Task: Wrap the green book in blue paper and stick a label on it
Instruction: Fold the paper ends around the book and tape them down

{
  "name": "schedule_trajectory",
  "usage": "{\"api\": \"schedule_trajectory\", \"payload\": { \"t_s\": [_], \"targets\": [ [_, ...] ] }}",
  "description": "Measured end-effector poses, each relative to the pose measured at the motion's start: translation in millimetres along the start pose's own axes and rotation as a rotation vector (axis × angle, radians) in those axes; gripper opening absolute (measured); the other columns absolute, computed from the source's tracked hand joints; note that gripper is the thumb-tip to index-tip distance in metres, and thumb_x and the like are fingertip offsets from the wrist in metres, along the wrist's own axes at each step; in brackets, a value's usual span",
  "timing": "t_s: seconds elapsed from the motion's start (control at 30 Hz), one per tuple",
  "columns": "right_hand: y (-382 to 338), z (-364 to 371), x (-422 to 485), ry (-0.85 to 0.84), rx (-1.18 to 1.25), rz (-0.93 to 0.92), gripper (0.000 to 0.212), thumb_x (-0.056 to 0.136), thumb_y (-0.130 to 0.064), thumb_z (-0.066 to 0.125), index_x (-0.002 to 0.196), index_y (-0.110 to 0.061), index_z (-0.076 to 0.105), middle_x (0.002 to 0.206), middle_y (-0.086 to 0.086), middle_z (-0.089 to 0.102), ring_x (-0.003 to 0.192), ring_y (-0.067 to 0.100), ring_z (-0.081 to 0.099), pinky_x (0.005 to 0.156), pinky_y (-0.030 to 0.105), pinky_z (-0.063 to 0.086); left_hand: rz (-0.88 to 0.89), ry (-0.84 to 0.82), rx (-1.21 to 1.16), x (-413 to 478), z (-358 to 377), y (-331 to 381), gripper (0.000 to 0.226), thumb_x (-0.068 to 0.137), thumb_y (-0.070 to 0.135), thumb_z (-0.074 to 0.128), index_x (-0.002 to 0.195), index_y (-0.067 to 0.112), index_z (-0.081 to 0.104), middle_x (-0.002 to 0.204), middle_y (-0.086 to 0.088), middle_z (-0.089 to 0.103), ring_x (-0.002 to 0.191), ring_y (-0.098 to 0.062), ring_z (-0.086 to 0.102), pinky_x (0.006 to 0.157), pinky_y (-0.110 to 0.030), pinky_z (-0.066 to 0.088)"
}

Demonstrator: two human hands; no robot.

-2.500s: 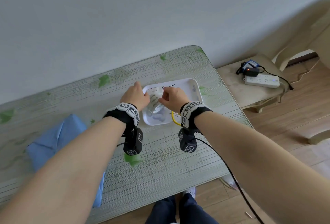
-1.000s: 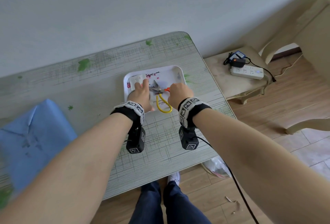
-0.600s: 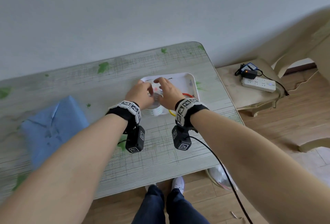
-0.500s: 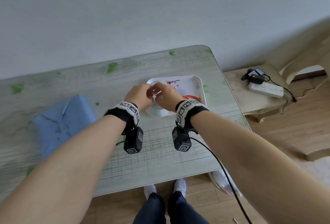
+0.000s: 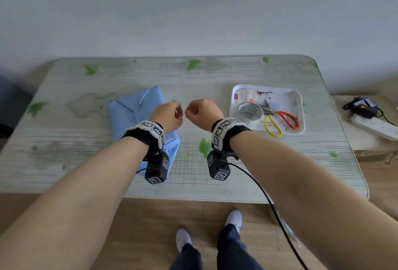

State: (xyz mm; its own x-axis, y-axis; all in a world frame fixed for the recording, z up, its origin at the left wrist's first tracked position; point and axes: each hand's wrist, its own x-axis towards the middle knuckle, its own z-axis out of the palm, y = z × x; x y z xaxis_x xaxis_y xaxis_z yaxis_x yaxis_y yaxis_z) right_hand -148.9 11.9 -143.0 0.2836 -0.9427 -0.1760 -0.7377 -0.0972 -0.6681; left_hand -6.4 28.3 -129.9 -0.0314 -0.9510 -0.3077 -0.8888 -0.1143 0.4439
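Observation:
The book wrapped in blue paper (image 5: 137, 111) lies on the table left of centre, folded flaps facing up. My left hand (image 5: 169, 114) hovers over its right edge with fingers curled and fingertips pinched. My right hand (image 5: 202, 112) is just to the right, curled the same way. The two sets of fingertips nearly meet. They seem to pinch a small clear piece between them, too thin to make out. A label sheet (image 5: 246, 95) lies in the white tray (image 5: 299, 106) beside a tape roll (image 5: 249, 110).
Scissors with one yellow and one orange handle (image 5: 280, 121) lie in the tray at the right. The patterned table (image 5: 237, 71) ends against the wall. A power strip (image 5: 374, 125) with a charger sits on a low stand beyond the table's right edge. My feet stand below the front edge.
Both hands left the tape roll in the tray and moved left toward the blue-wrapped book, fingertips pinched together. The view swung left, bringing the book to the centre.

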Motion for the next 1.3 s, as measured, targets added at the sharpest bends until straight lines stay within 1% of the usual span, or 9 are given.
{"api": "schedule_trajectory", "payload": {
  "t_s": [0.23, 0.37, 0.47, 0.57, 0.8, 0.9, 1.03, 1.13, 1.3],
  "targets": [
    [15, -12, 8, 0.006, -0.106, 0.074, 0.019, 0.088, -0.032, 0.058, 0.089, -0.017, 0.069, 0.086, 0.002, 0.069, 0.078, 0.021, 0.061, 0.064, 0.026, 0.044, 0.057, -0.045, -0.032, 25, 8, 1, 0.008, 0.084, 0.011, 0.059, 0.091, 0.015, 0.059, 0.078, 0.004, 0.059, 0.084, -0.021, 0.06, 0.072, -0.026, 0.042],
    [19, -21, 16, 0.041, -0.12, 0.064, 0.02, 0.089, -0.032, 0.056, 0.091, -0.018, 0.071, 0.086, 0.001, 0.069, 0.081, 0.023, 0.062, 0.065, 0.029, 0.048, 0.03, -0.031, -0.07, 42, 1, 9, 0.021, 0.085, 0.013, 0.06, 0.104, 0.012, 0.051, 0.077, 0.002, 0.058, 0.08, -0.02, 0.055, 0.075, -0.029, 0.04],
    [20, -17, 20, 0.061, -0.094, 0.059, 0.019, 0.091, -0.031, 0.054, 0.094, -0.02, 0.07, 0.081, 0.001, 0.07, 0.078, 0.023, 0.065, 0.065, 0.031, 0.052, 0.022, -0.038, -0.04, 48, -1, 7, 0.014, 0.085, 0.013, 0.059, 0.098, 0.015, 0.053, 0.08, 0.002, 0.058, 0.084, -0.021, 0.058, 0.075, -0.028, 0.041],
    [24, -13, 21, 0.029, -0.07, 0.051, 0.02, 0.091, -0.026, 0.053, 0.105, -0.022, 0.067, 0.082, -0.001, 0.072, 0.08, 0.021, 0.066, 0.067, 0.029, 0.052, 0.023, 0.012, -0.027, 51, -1, 2, 0.012, 0.084, 0.007, 0.057, 0.095, 0.01, 0.06, 0.087, -0.005, 0.064, 0.087, -0.025, 0.06, 0.075, -0.027, 0.041],
    [37, -10, 25, 0.019, -0.196, -0.106, 0.051, 0.085, -0.016, 0.053, 0.135, -0.017, 0.042, 0.097, -0.003, 0.069, 0.082, 0.025, 0.064, 0.068, 0.037, 0.053, 0.068, 0.024, -0.03, 58, -8, 1, 0.012, 0.084, 0.005, 0.057, 0.09, 0.007, 0.066, 0.091, -0.011, 0.069, 0.085, -0.027, 0.062, 0.07, -0.023, 0.039],
    [45, -14, 26, -0.076, -0.25, -0.136, 0.049, 0.077, -0.017, 0.06, 0.123, -0.016, 0.045, 0.098, -0.005, 0.063, 0.086, 0.024, 0.062, 0.068, 0.034, 0.051, 0.058, 0.066, -0.049, 62, -13, 1, 0.01, 0.082, 0.004, 0.057, 0.087, 0.007, 0.066, 0.085, -0.009, 0.067, 0.084, -0.028, 0.062, 0.068, -0.023, 0.04],
    [56, -22, 20, -0.303, -0.532, -0.279, 0.033, 0.071, -0.02, 0.068, 0.102, -0.024, 0.059, 0.106, -0.007, 0.054, 0.098, 0.014, 0.053, 0.073, 0.033, 0.048, 0.05, 0.09, -0.071, 61, -11, 2, 0.008, 0.083, 0.006, 0.058, 0.089, 0.009, 0.063, 0.079, -0.004, 0.061, 0.083, -0.028, 0.06, 0.07, -0.028, 0.043],
    [60, -25, 23, -0.297, -0.577, -0.344, 0.029, 0.074, -0.018, 0.068, 0.101, -0.026, 0.064, 0.106, -0.005, 0.055, 0.104, 0.017, 0.052, 0.08, 0.034, 0.048, 0.071, 0.152, -0.071, 63, -14, 6, 0.016, 0.082, 0.005, 0.058, 0.098, 0.01, 0.059, 0.09, -0.007, 0.064, 0.086, -0.027, 0.059, 0.077, -0.033, 0.046],
    [65, -35, 25, -0.225, -0.617, -0.462, 0.017, 0.085, -0.02, 0.059, 0.101, -0.02, 0.065, 0.105, 0.001, 0.059, 0.1, 0.022, 0.057, 0.082, 0.035, 0.049, 0.076, 0.121, 0.007, 67, -14, 19, 0.033, 0.08, 0.005, 0.061, 0.112, 0.009, 0.054, 0.108, -0.008, 0.061, 0.1, -0.026, 0.057, 0.079, -0.028, 0.04]
  ]
}}
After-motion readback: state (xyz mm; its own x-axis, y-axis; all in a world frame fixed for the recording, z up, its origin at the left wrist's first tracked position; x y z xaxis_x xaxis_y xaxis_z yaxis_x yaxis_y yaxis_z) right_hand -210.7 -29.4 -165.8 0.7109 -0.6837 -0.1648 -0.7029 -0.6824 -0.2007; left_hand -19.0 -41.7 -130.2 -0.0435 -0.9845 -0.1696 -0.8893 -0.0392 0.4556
